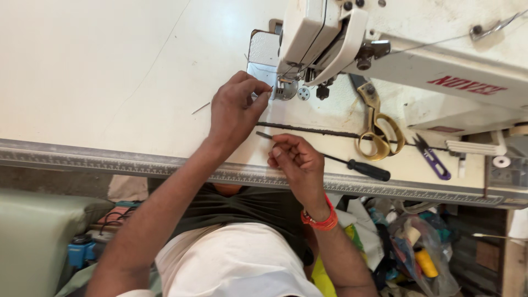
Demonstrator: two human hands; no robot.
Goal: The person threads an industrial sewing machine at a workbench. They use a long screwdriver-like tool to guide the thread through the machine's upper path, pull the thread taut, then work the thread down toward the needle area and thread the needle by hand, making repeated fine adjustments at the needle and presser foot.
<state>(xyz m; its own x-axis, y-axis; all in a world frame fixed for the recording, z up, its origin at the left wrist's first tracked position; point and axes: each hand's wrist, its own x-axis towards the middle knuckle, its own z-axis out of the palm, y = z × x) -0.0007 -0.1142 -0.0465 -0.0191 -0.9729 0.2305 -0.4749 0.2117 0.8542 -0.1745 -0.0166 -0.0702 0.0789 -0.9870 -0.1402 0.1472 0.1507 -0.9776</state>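
While the left hand (235, 110) is pinched shut at the needle area (286, 88), a screwdriver (330, 159) is gripped by right-hand (297, 159) fingers nr the desk's (82, 82) front edge.

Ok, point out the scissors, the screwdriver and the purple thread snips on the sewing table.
scissors (379, 144), head view, on the gold handle loops.
screwdriver (367, 170), head view, on its black handle.
snips (434, 160), head view, on the purple handle.

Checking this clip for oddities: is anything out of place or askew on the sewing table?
Little stands out. A black-handled screwdriver lies partly under the right hand, its handle reaching the table's front edge. Nothing looks spilled or damaged.
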